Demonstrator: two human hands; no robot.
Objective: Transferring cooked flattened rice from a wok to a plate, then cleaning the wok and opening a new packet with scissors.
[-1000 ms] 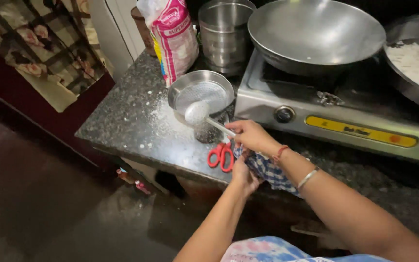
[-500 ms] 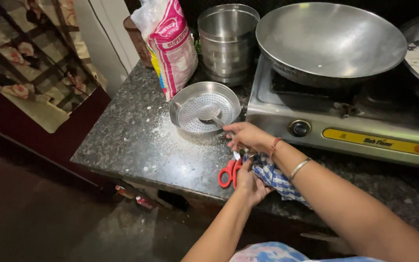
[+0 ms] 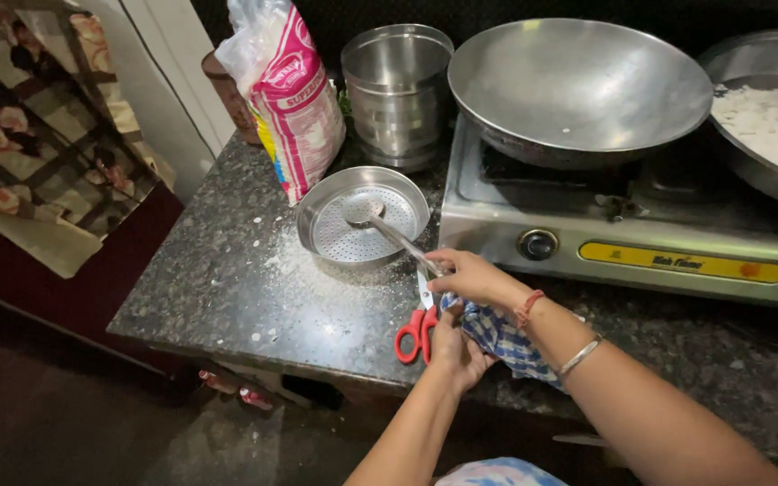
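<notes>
My right hand (image 3: 472, 275) grips the handle of a steel spoon (image 3: 380, 225), whose bowl rests inside a round perforated steel sieve (image 3: 317, 202) on the dark granite counter (image 3: 218, 288). Just below it, my left hand (image 3: 455, 349) presses on a blue checked cloth (image 3: 508, 344) at the counter's front edge. Red-handled scissors (image 3: 411, 335) lie right beside that hand, touching its thumb side. White flour (image 3: 294, 266) is scattered on the counter around the sieve.
A pink and white flour bag (image 3: 294, 99) stands behind the sieve, next to a steel canister (image 3: 398, 90). A gas stove (image 3: 641, 256) carries a big empty steel wok (image 3: 578, 90). A pan of white pieces (image 3: 776, 121) sits far right. The floor drops away at left.
The spoon has gone from hovering over the sieve to lying with its bowl inside it. The flour heap in the sieve is gone. My left hand stays by the scissors and cloth.
</notes>
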